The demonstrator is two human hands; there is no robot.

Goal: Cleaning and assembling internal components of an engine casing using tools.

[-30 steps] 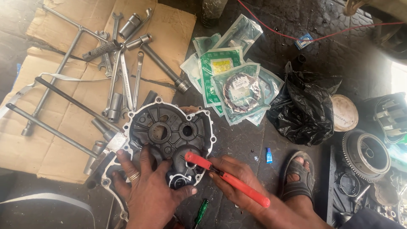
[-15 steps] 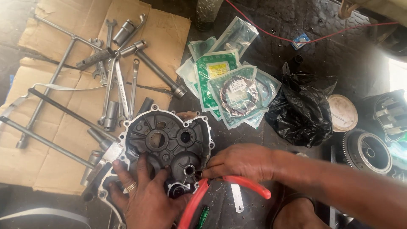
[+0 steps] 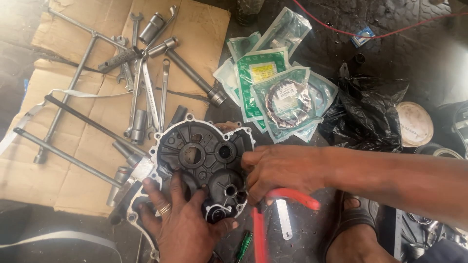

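Two hands on a dark cast-metal engine cover lying on the floor beside the cardboard sheet.

The left hand lies spread on the cover's lower part, fingers open, grasping nothing. The right hand is clenched around red-handled pliers at the cover's right edge. Steel wrenches lie on the cardboard; green gasket packets lie behind the cover.

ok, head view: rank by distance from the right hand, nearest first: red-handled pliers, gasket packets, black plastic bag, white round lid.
1. Red-handled pliers: gripped in the right hand.
2. Gasket packets: just above the hand. Black plastic bag: up and to the right. Too close to call between these two.
3. White round lid: far right, beyond the bag.
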